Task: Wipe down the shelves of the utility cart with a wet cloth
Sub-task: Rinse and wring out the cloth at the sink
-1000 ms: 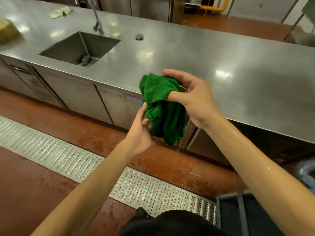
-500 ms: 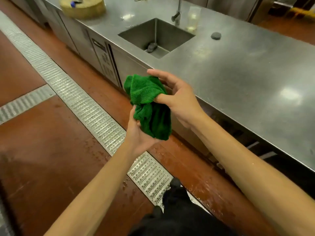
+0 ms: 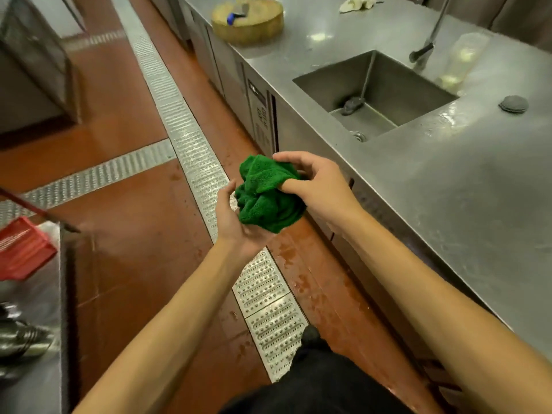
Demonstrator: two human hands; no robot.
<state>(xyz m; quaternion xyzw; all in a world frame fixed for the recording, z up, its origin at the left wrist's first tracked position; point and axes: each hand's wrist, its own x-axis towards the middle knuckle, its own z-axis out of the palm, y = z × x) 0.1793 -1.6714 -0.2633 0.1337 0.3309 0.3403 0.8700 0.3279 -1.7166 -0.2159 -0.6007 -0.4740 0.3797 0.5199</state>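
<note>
Turning left from the desk, I bunch the green cloth over the floor drain: right grip pinches its top, left grip cups it beneath. A steel surface, likely the cart, enters near left.

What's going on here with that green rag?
A person is standing in a kitchen aisle beside a long steel counter with a sink. Both hands are on a bunched-up green cloth: the right hand grips it from the top and the left hand cups it from underneath. The cloth is held above the wet red floor, near the metal drain grate. Nothing is being wiped yet.
</note>
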